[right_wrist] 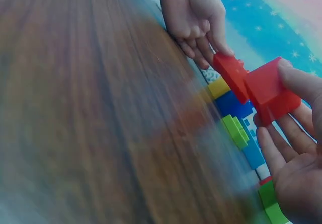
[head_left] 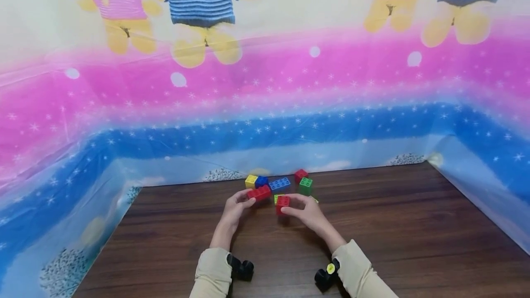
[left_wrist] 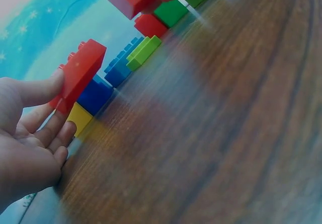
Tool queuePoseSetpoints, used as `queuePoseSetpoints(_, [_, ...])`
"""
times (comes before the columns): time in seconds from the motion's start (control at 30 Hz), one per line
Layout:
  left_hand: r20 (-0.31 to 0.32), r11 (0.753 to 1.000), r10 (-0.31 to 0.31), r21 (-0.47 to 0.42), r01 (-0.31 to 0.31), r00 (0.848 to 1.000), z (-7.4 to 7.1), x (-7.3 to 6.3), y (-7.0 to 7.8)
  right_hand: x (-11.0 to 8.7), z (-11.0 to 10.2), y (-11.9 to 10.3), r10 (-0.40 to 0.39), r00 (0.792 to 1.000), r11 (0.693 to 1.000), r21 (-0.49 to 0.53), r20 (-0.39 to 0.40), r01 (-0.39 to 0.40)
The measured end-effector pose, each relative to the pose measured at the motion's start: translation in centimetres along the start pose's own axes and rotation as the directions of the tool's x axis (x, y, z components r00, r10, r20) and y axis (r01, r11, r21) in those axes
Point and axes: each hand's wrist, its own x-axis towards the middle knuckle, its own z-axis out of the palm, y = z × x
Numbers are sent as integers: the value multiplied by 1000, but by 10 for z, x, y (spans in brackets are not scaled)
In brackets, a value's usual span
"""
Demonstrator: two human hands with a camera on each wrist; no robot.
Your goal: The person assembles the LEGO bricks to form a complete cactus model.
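Head view finds both my grips busy above the brown table [head_left: 186,233]. With my left hand [head_left: 236,209] I pinch a long red brick [head_left: 259,192] between thumb and fingers; it juts out past my fingertips toward my other hand, tilted and clear of the table in the left wrist view. With my right hand [head_left: 308,213] I hold a smaller red block [head_left: 283,201], thumb on the near side, also lifted. A gap separates the two red pieces. Just beyond my left grip sit a yellow block [head_left: 250,181] and a dark blue block [head_left: 262,181], side by side. Farther out, between my two grips, lies a light blue brick [head_left: 279,184], and nearer to me is a lime brick [head_left: 276,198], partly hidden by the block in my right grip. Past my right fingers stand a green block [head_left: 306,186] and, just behind it, a red cube [head_left: 301,176]. Printed cloth [head_left: 248,100] hangs beyond everything.
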Motion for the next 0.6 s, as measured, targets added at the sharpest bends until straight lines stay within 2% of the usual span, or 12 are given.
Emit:
queuePoseSetpoints(0.23, [-14, 1000, 12, -3, -12, 1000, 1, 5, -4, -6, 5, 1, 33, 998, 999, 37, 61, -36])
queuePoseSetpoints(0.6, [-25, 1000, 18, 1, -18, 1000, 3, 3, -4, -7, 5, 5, 8, 990, 999, 39, 140, -14])
